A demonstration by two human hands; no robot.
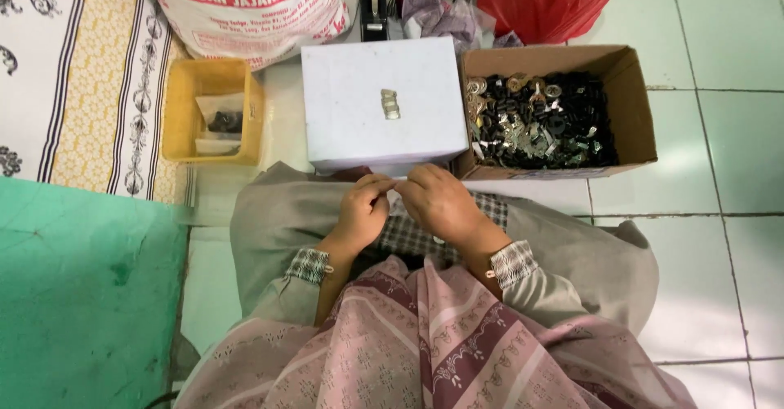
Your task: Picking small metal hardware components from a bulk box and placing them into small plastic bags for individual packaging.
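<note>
My left hand (362, 210) and my right hand (438, 202) meet fingertip to fingertip over my lap, just below the near edge of a white box (359, 131). Both pinch something small between them; it is too hidden to name. On top of the white box lies a small silver metal piece (391, 103). To the right stands an open cardboard box (637, 107) filled with several black and silver metal parts (539, 123).
A yellow plastic tray (181, 115) with small bags sits left of the white box. A large white printed sack (245, 8) and a red plastic bag (547, 0) stand behind. A patterned mat (73, 74) and green sheet (82, 295) lie left; white floor tiles (719, 213) right.
</note>
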